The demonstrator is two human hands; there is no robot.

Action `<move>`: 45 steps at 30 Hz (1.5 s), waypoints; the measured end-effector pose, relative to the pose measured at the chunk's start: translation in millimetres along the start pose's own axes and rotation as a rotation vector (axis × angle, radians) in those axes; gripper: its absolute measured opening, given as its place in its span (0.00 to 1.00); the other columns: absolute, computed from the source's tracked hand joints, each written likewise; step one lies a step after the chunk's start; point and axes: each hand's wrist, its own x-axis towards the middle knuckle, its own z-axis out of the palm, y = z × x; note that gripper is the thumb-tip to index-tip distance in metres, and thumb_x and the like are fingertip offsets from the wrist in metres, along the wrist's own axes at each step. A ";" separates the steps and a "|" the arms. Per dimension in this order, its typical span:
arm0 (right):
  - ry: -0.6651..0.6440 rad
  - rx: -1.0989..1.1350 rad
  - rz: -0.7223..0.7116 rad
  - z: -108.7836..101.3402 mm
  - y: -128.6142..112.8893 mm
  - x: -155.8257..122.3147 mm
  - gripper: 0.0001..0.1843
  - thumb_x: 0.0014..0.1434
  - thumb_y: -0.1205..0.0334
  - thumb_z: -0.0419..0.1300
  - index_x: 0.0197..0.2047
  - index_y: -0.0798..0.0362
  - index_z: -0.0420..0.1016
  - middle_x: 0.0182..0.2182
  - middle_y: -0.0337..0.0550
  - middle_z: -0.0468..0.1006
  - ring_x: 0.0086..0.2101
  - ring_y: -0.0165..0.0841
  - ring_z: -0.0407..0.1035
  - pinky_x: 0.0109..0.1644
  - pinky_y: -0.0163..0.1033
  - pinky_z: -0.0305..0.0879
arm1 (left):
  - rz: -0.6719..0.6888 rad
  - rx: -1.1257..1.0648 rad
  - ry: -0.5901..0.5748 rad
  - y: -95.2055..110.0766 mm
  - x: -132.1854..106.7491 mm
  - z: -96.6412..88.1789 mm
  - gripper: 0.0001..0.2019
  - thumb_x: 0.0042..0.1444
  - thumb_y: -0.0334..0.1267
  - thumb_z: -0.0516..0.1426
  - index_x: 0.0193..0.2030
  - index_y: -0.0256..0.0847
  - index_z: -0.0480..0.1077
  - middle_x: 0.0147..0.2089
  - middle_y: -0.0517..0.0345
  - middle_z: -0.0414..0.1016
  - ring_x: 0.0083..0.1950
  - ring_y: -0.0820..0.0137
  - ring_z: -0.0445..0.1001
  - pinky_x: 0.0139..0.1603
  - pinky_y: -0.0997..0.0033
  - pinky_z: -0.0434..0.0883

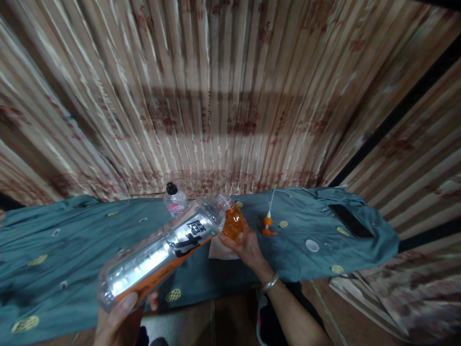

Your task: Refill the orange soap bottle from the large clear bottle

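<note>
My left hand [120,319] grips the base of a large clear plastic bottle [162,250] with an orange-and-black label, tipped so its open mouth points at a small orange container [233,222]. My right hand [245,245] is wrapped round that orange container, holding it just above the teal cloth-covered table [72,240]. The bottle mouth touches or sits right over the container's opening. A pale paper piece [218,251] lies under my right hand.
A small clear bottle with a black cap [175,198] stands behind the big bottle. An orange pump head with a white tube [268,223], a white round lid [312,245] and a dark phone [351,221] lie to the right. A striped curtain [230,96] hangs behind.
</note>
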 end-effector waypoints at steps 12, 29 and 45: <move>0.022 0.006 0.008 -0.5 -5.4 -0.5 0.42 0.57 0.52 0.85 0.73 0.45 0.85 0.61 0.54 0.97 0.61 0.58 0.93 0.72 0.67 0.89 | -0.001 0.003 0.015 -1.2 4.3 3.6 0.37 0.39 0.54 0.81 0.60 0.54 0.86 0.62 0.51 0.94 0.29 0.64 0.76 0.23 0.59 0.75; 0.015 -0.032 0.012 -1.2 -3.0 -0.8 0.38 0.58 0.53 0.83 0.71 0.45 0.85 0.62 0.53 0.96 0.63 0.57 0.92 0.72 0.66 0.89 | 0.061 0.007 0.000 -6.0 6.2 -2.1 0.36 0.41 0.54 0.82 0.60 0.57 0.86 0.63 0.53 0.94 0.32 0.60 0.79 0.24 0.57 0.77; 0.027 -0.024 0.024 -1.4 -0.5 -0.3 0.40 0.57 0.52 0.84 0.71 0.46 0.85 0.62 0.54 0.96 0.62 0.58 0.92 0.72 0.65 0.89 | 0.052 -0.054 0.050 0.7 -0.8 8.4 0.41 0.38 0.51 0.84 0.62 0.53 0.83 0.62 0.53 0.94 0.33 0.59 0.84 0.23 0.60 0.78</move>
